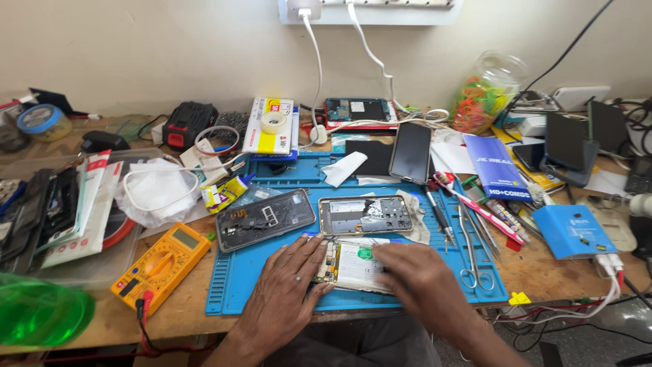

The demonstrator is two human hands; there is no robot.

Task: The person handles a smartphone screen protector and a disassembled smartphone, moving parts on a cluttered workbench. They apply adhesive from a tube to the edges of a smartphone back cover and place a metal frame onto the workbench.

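My left hand (pixel 284 285) lies spread flat on the opened phone (pixel 353 264) on the blue mat (pixel 238 272); my right hand (pixel 414 275) presses its battery. I judge hard pressure could puncture it.

Opened phone (pixel 353 264) lies on mat (pixel 272 272), between left hand (pixel 288 285) and right hand (pixel 414 278), both touching it. Just behind the hands: back cover (pixel 265 219) left, frame (pixel 365 215) right. Multimeter (pixel 161 265) left of left hand; scissors (pixel 468 255) right of right hand.
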